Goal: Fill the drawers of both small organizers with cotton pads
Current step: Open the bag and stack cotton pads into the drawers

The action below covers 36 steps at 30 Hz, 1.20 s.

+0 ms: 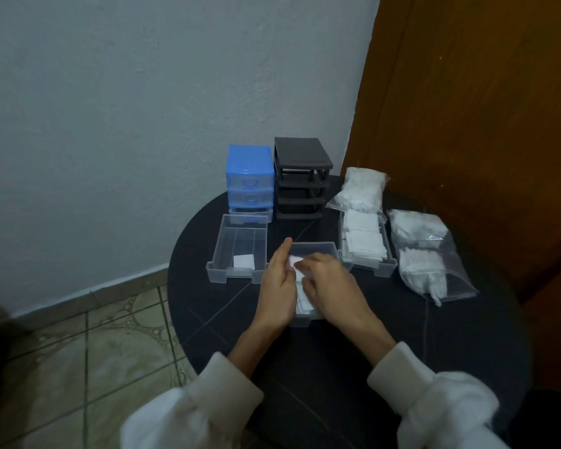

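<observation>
A blue organizer (pixel 248 178) and a black organizer frame (pixel 302 179) stand at the back of the round black table (pixel 386 335). Three clear drawers lie in front of them. The left drawer (pixel 221 254) holds one white pad (pixel 244 260). The right drawer (pixel 387 264) is filled with cotton pads (pixel 363 238). Both hands are over the middle drawer (pixel 314 246). My left hand (pixel 277 286) lies with straight fingers against its left side. My right hand (pixel 331 283) has its fingers curled on white pads (pixel 300 283) inside it.
Two clear plastic bags of cotton pads lie on the right of the table, one at the back (pixel 361 189) and one nearer (pixel 425 251). A grey wall is behind, a wooden door (pixel 483 108) at right, and tiled floor (pixel 78 351) at left.
</observation>
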Each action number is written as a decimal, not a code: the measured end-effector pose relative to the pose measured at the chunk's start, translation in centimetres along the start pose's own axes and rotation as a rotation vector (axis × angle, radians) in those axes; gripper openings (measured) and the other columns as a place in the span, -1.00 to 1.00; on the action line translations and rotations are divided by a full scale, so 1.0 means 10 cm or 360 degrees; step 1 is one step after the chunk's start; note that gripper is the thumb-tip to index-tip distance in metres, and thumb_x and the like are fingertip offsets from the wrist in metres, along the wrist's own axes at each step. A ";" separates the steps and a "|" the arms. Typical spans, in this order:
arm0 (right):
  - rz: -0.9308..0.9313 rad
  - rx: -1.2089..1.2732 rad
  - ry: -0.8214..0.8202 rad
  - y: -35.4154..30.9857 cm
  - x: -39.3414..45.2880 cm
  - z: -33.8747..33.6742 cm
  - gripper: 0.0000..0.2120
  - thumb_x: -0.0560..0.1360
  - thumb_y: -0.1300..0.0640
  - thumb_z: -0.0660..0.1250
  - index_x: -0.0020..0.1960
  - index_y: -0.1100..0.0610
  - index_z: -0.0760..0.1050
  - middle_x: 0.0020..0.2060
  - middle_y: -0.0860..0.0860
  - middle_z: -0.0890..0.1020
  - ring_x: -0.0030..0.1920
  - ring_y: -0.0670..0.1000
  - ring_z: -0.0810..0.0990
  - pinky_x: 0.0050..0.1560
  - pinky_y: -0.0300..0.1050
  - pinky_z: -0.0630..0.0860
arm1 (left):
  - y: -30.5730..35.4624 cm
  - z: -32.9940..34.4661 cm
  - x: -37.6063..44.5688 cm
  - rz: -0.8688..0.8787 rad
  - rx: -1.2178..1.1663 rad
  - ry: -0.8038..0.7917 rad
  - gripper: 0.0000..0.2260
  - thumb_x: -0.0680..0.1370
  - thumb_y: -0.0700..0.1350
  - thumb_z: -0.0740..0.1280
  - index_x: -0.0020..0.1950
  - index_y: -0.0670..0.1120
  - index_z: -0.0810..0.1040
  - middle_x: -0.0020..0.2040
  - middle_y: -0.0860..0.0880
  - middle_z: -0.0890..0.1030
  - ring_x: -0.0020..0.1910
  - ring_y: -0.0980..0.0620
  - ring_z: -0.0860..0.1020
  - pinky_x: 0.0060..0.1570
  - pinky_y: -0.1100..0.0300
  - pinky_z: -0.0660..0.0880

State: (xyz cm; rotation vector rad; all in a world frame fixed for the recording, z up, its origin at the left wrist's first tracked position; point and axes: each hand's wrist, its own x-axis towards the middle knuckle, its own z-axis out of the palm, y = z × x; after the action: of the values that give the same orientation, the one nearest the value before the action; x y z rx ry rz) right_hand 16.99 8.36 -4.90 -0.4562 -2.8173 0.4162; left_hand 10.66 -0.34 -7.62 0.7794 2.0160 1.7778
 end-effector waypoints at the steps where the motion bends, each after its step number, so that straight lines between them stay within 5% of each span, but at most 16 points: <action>1: 0.0002 0.0003 0.0002 0.00 0.00 0.00 -0.71 0.52 0.27 0.22 0.21 0.16 0.52 0.20 0.06 0.51 0.23 0.03 0.42 0.13 -0.04 0.46 | 0.00 0.00 0.00 0.0004 -0.0002 -0.0001 -0.56 0.64 -0.31 0.01 0.50 -0.03 0.16 0.49 0.02 0.23 0.45 0.14 0.21 0.46 0.12 0.16; 9: 0.0063 0.0306 0.0090 0.10 0.00 -0.03 -0.68 0.53 0.28 0.23 0.26 0.15 0.50 0.22 0.02 0.55 0.22 -0.04 0.48 0.19 -0.28 0.38 | 0.00 0.01 0.00 0.0118 0.0107 0.0022 -0.59 0.65 -0.26 0.04 0.49 -0.05 0.18 0.49 0.03 0.24 0.46 0.13 0.20 0.47 0.13 0.14; 12: 0.0144 0.0583 0.0225 0.17 -0.09 -0.16 -0.74 0.52 0.32 0.24 0.15 0.14 0.56 0.08 -0.03 0.61 0.06 -0.16 0.52 0.02 -0.56 0.34 | 0.04 0.02 -0.02 0.0231 0.0172 0.0058 -0.63 0.65 -0.16 0.11 0.47 -0.02 0.24 0.47 0.05 0.28 0.47 0.14 0.19 0.45 0.14 0.17; 15: 0.0184 0.0652 0.0419 0.32 -0.23 -0.31 -0.77 0.50 0.34 0.26 0.03 0.10 0.59 -0.06 -0.06 0.63 -0.09 -0.23 0.53 -0.07 -0.55 0.40 | 0.15 0.03 -0.05 0.0404 0.0269 0.0051 -0.65 0.63 -0.16 0.14 0.43 0.00 0.31 0.46 0.06 0.30 0.46 0.15 0.20 0.45 0.16 0.19; 20: 0.0347 0.0496 0.0644 0.72 -0.56 -0.52 -0.83 0.50 0.28 0.30 -0.03 0.03 0.53 -0.08 -0.11 0.56 -0.10 -0.28 0.49 -0.17 -0.46 0.41 | 0.47 0.20 -0.08 0.0672 0.0413 -0.0095 -0.64 0.60 -0.28 0.16 0.35 0.01 0.38 0.36 0.16 0.33 0.33 0.36 0.22 0.20 0.65 0.14; 27: 0.0717 0.0349 0.0879 1.25 -0.93 -0.56 -0.83 0.45 0.33 0.34 -0.08 0.08 0.53 -0.15 0.01 0.61 -0.23 -0.24 0.48 -0.22 -0.54 0.36 | 0.61 1.02 -0.08 0.0817 0.0356 -0.0401 -0.68 0.56 -0.30 0.22 0.29 -0.08 0.44 0.27 0.00 0.49 0.24 0.23 0.39 0.25 0.44 0.28; 31: 0.0812 0.0306 0.0815 1.40 -1.03 -0.51 -0.77 0.47 0.30 0.34 0.11 0.13 0.54 0.00 0.02 0.61 -0.10 -0.16 0.52 -0.07 -0.43 0.38 | 0.52 1.41 0.02 0.0725 0.0449 -0.0521 -0.63 0.57 -0.25 0.23 0.36 -0.05 0.36 0.35 -0.01 0.41 0.32 0.10 0.37 0.34 0.18 0.33; 36: 0.0732 0.0362 0.0802 1.47 -1.02 -0.45 -0.69 0.48 0.22 0.36 0.22 0.11 0.52 0.08 -0.02 0.61 0.01 -0.18 0.52 0.03 -0.37 0.38 | 0.37 1.67 0.05 0.0689 0.0536 -0.0497 -0.64 0.59 -0.21 0.22 0.39 -0.09 0.34 0.37 -0.04 0.38 0.37 0.08 0.32 0.35 0.29 0.21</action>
State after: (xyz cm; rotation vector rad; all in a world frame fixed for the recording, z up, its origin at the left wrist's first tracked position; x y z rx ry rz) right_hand 31.58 19.28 -7.49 -1.0026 -2.1401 0.6023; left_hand 20.67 13.47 -6.54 1.5928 2.0597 1.4000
